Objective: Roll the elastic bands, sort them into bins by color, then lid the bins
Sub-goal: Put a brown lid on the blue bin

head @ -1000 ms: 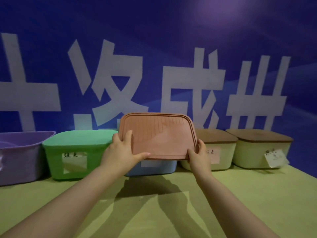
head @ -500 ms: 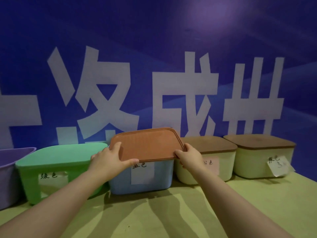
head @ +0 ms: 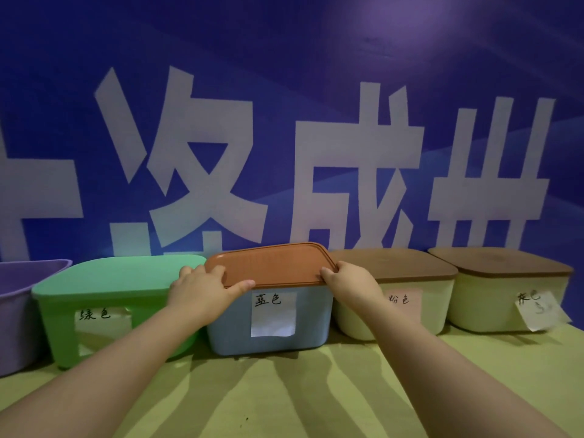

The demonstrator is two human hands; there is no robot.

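An orange-brown lid [head: 271,263] lies flat on top of the light blue bin [head: 234,330], which carries a white paper label. My left hand [head: 202,287] grips the lid's front left corner, thumb along its front edge. My right hand [head: 350,279] grips the front right corner. The bin's inside is hidden, and no elastic bands show anywhere.
Bins stand in a row against a blue wall with large white characters: an open purple bin [head: 19,314] at far left, a green bin [head: 104,336] with a green lid, then two cream bins [head: 407,320] [head: 486,308] with brown lids at right. Yellow-green tabletop [head: 284,393] lies in front.
Both hands brought the orange-brown lid from upright in front of the blue bin down flat onto its top. The view has shifted so the bins sit further right.
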